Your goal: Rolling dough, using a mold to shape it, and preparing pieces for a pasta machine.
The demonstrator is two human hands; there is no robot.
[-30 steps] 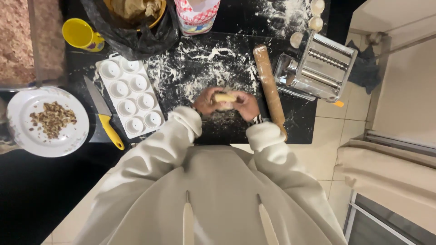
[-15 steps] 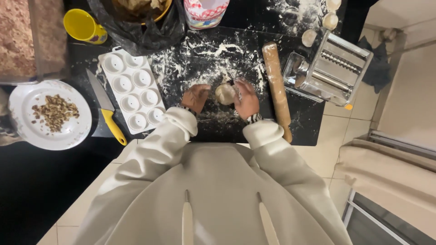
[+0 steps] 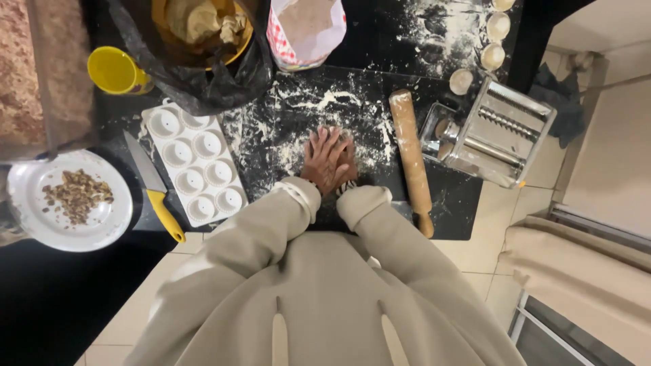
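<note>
Left hand [image 3: 324, 159] lies flat, fingers spread, stacked on the right hand [image 3: 348, 165], both pressing the floured black board [image 3: 271, 142]. Dough probably beneath, hidden. Rolling pin [image 3: 411, 156] at three o'clock, white mould tray [image 3: 195, 163] at nine.

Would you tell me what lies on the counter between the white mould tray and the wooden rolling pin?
In the head view, between the white mould tray and the wooden rolling pin lie the floured dark counter and the person's stacked hands: left hand over right hand.

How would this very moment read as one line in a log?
left hand: flat atop right hand | both pressing down on floured black board | dough hidden | rolling pin lying just right
</note>
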